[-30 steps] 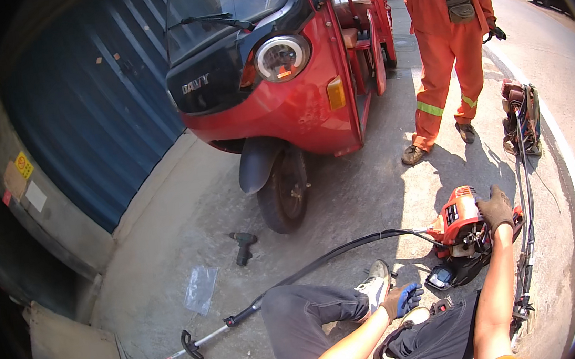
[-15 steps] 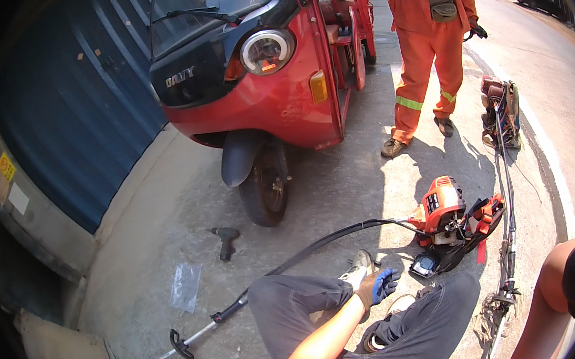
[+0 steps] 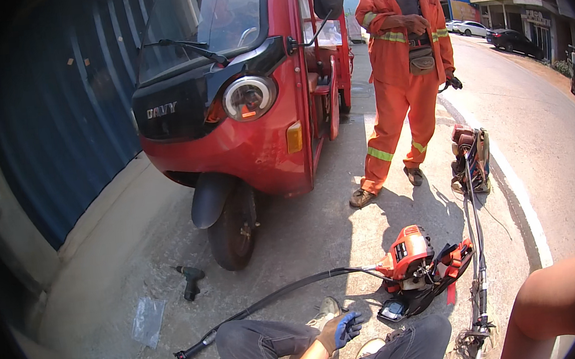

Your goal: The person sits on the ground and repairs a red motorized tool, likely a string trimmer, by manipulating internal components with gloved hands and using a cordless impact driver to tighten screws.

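A left hand [image 3: 340,332] in a brown-and-blue glove hovers between dark-trousered knees [image 3: 424,336] on my remote feed, its fingers loosely apart; the right hand is out of my view, its fingers' state impossible to tell. Ahead and rightward, the red-orange engine [image 3: 407,254] with a black-and-red harness [image 3: 452,267] rests on sunlit grey concrete [image 3: 293,238].

Engine [image 3: 409,256], drill [image 3: 191,284], bag [image 3: 148,322] on concrete [image 3: 292,231]

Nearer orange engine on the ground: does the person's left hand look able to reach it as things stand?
Probably yes: the gloved left hand is close to the engine, and nothing visible stands between them.
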A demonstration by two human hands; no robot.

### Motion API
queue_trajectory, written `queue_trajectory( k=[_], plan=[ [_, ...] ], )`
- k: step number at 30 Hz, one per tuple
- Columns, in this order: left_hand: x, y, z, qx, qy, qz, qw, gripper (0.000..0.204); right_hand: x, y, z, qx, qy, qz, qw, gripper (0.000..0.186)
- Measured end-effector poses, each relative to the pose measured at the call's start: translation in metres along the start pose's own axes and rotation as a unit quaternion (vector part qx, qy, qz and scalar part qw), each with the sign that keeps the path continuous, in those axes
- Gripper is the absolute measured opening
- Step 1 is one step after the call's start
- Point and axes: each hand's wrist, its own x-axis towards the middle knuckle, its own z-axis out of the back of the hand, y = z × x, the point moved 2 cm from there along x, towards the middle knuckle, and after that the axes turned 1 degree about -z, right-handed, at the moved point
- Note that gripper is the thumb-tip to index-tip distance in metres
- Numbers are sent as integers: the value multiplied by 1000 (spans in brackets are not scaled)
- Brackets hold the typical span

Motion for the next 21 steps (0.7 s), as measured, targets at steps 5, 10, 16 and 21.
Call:
queue_trajectory(
  k=[5,10,16,21],
  plan=[
    [-8,-8,-3,17,-21,-16,999,33,7,4,-6,24,1,-7,1000,98],
    [0,-5,-23,14,-11,-3,1000,25,-5,-4,3,39,-21,-60,997,104],
    [11,-3,1,-10,1,7,1000,22,-42,-69,-36,230,-131,-325,908,111],
    [42,8,4,4,-25,23,999,21,-144,-178,-244,246,-80,-615,745,79]
  ],
)
